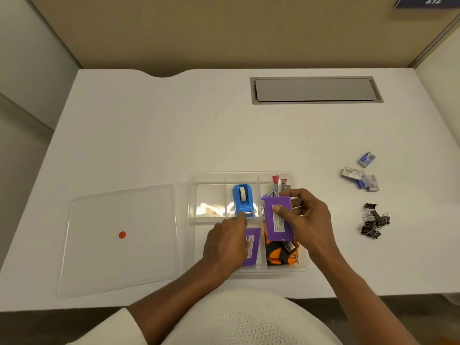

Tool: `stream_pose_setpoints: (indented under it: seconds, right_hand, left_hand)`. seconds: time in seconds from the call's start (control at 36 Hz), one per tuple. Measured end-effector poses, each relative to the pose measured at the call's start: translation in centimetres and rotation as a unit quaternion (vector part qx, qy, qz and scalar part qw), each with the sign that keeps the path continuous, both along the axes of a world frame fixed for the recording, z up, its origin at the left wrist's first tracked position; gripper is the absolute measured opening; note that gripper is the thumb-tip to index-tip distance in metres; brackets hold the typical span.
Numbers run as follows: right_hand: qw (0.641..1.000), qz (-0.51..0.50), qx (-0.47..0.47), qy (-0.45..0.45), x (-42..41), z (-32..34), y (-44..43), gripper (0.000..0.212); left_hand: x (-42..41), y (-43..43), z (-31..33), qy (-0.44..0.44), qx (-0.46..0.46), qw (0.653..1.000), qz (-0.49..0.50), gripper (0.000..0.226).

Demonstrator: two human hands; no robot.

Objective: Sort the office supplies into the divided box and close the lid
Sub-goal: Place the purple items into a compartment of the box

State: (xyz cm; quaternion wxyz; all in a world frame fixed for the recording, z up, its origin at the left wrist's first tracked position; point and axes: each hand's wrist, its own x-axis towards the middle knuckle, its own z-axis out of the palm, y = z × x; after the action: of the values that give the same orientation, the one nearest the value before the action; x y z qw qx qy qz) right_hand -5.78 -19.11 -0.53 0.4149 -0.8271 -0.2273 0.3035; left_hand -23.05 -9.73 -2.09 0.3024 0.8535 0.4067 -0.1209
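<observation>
White bench (149,135) walled by beige partitions; box (206,178) near its front edge, lid (119,240) off just left of it, clips (374,220) and staples (361,175) well right; right hand (308,220) pinches a purple card (278,217) above the box, left hand (226,242) half-curled, holding nothing visible

White desk (154,135), broad and matte, with a curved notch cut into its far edge. Set into the far right part of the top, a grey rectangular cable hatch (316,90), lid flush and shut within a darker frame. Behind the desk, a tan partition panel (199,28) running the full width; paler side walls at left and right. High in the right corner, part of a dark blue sign (427,1) bearing white digits, cropped by the frame edge. Closest to the camera, a white knitted garment (239,322) filling the bottom centre
</observation>
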Motion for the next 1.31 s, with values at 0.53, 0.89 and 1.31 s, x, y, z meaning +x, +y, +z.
stream_pose_setpoints:
  seconds: [0.53, 0.89, 1.31]
  right_hand:
    - [0.997, 0.051, -0.053, -0.013, -4.1, -0.9, -0.7, 0.061]
    - [0.986, 0.16, -0.037, -0.031, -4.2, 0.1, -0.4, 0.049]
    - [0.852, 0.388, -0.157, -0.313, -7.5, -3.7, 1.1, 0.087]
  left_hand:
    - [-1.3, 1.7, -1.7, -0.014, 0.056, 0.994, -0.09, 0.053]
    - [-3.3, 3.1, -0.9, -0.136, 0.161, 0.976, 0.061, 0.022]
    - [-4.8, 5.6, -3.5, -0.119, 0.228, 0.966, 0.012, 0.021]
